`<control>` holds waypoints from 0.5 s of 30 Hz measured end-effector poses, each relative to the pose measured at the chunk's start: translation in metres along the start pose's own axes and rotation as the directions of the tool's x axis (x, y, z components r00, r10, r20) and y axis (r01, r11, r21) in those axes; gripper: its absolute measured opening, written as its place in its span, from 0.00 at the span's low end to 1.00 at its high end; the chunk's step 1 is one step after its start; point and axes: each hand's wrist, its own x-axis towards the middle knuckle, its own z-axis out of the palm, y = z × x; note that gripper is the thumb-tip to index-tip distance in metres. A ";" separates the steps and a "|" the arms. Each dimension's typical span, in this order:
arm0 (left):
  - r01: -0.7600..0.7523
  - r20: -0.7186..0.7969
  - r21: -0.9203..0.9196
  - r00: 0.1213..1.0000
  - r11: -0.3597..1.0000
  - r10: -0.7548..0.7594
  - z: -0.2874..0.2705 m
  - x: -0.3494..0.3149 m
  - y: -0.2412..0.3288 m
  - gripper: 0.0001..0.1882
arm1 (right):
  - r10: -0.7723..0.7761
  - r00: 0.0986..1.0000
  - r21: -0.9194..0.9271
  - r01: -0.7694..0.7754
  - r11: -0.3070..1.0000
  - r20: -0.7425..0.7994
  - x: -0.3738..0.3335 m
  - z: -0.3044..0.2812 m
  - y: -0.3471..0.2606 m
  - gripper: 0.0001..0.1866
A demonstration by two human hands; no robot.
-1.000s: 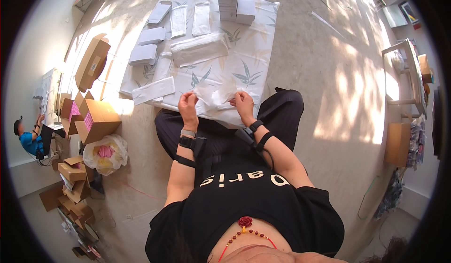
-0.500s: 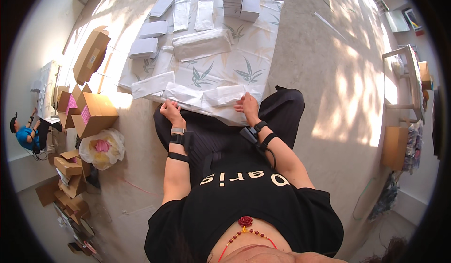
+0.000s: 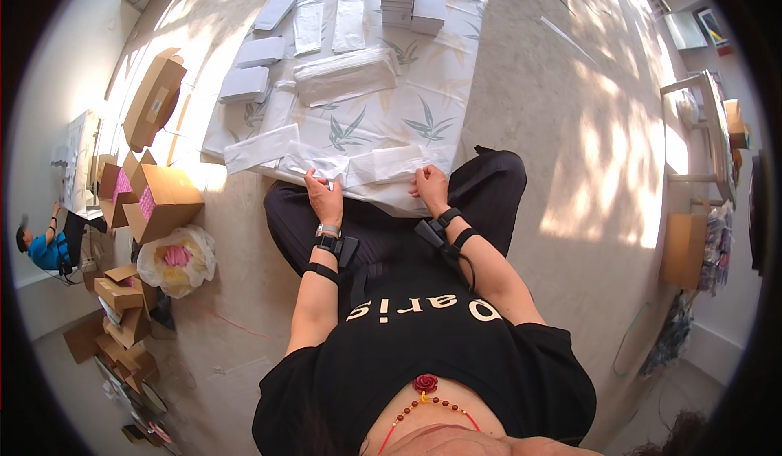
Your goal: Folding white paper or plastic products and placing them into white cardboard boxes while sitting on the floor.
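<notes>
While left hand (image 3: 326,198) and right hand (image 3: 431,188) curl at the strips (image 3: 397,165) mid-frame, whether clamped I can't tell, straightening seems underway, likely needing gentle smoothing next.

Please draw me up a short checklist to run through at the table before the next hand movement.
1. Left hand at the near-left white packet: ok, at its near edge.
2. Right hand at the near-right white packet: ok, at its right end.
3. Firm grip by either hand: cannot tell, the fingers hide the contact.
4. Contents of these two packets: cannot tell.
5. Broad white pile away from both hands: ok, farther up the table.
6. White stacks on the left side away from both hands: ok.
</notes>
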 end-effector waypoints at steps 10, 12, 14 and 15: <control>-0.004 -0.012 -0.092 1.000 0.996 0.003 0.008 0.005 0.001 0.31 | 0.011 1.000 -0.001 -0.011 1.000 -0.007 -0.005 -0.008 -0.003 0.12; 0.008 -0.015 -0.104 1.000 0.995 -0.010 0.009 0.007 0.001 0.31 | 0.012 1.000 -0.012 -0.012 1.000 -0.005 -0.005 -0.008 -0.002 0.12; 0.025 0.000 -0.111 1.000 0.994 -0.025 0.008 0.008 -0.001 0.32 | 0.011 1.000 -0.018 -0.011 1.000 -0.002 -0.005 -0.008 0.000 0.12; 0.034 0.007 -0.114 0.999 0.993 -0.034 0.007 0.008 0.000 0.32 | 0.010 1.000 -0.018 -0.010 1.000 0.000 -0.006 -0.008 0.001 0.12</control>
